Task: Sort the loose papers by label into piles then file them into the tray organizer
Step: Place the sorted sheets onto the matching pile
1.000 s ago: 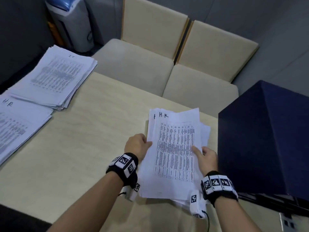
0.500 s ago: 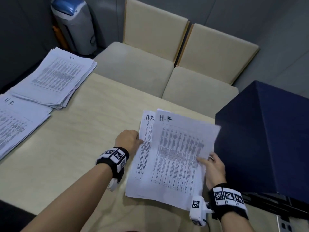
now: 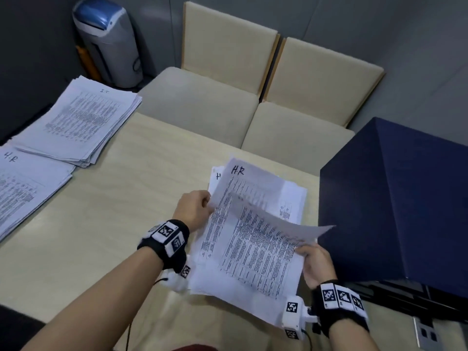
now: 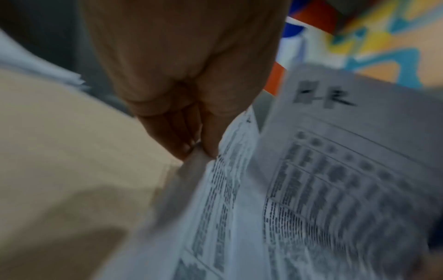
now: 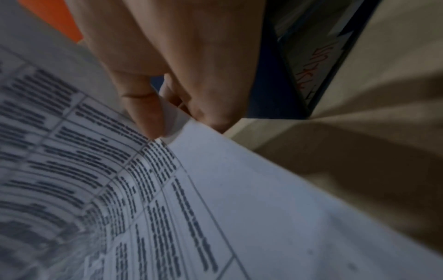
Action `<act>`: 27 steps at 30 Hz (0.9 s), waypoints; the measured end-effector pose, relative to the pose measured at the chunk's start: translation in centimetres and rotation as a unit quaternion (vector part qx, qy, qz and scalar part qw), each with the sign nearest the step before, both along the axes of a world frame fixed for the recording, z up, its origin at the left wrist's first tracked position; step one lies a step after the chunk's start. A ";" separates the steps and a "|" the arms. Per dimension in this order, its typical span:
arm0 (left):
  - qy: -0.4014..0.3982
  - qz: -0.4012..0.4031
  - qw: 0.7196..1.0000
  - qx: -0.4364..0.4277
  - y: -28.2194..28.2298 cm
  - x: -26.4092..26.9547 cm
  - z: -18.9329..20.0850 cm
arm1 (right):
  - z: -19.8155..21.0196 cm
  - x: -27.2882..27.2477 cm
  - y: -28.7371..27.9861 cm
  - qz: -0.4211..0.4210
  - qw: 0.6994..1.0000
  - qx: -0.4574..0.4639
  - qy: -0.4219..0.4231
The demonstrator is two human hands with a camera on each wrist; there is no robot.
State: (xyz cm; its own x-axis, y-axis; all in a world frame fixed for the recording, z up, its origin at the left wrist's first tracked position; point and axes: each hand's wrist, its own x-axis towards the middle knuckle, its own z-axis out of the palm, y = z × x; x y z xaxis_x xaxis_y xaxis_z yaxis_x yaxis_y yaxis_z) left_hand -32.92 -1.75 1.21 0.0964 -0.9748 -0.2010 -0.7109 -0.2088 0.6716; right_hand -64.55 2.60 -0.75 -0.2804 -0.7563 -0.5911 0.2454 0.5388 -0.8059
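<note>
Far left, your sorted H.R pile [image 3: 27, 188] and IT pile [image 3: 83, 122] are lying fanned near the table [image 3: 106, 224] edge, so a careless drop risks sliding them off. Your left hand [image 3: 193, 210] is pinching the left edge of the loose stack [image 3: 243, 269], fingers curled tight. Your right hand [image 3: 315, 264] is pinching the top sheet [image 3: 266, 211], which is bowing upward; pulling fast is likely dragging the sheet beneath along. The head view is showing both piles; only the right wrist view is showing thumb [image 5: 146, 117] against paper.
</note>
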 end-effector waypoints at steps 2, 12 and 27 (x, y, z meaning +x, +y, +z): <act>0.193 0.071 0.979 0.014 0.6 0.0 0.1 | 0.5 0.2 0.1 -0.011 1.000 -0.011 -0.015; 0.473 0.126 0.868 0.087 2.5 -1.8 1.5 | 1.1 1.4 -1.6 0.008 0.999 -0.023 -0.034; 0.405 0.104 0.904 0.089 2.2 -2.6 1.8 | 1.5 2.1 -2.2 0.026 0.999 -0.020 0.013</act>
State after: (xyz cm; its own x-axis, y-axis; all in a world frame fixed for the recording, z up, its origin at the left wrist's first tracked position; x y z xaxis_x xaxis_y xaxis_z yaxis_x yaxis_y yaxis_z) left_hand -35.54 0.45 3.05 0.0248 -0.8975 -0.4403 0.0662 -0.4380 0.8965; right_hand -62.48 0.40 0.74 -0.2556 -0.7927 -0.5534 0.1960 0.5181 -0.8326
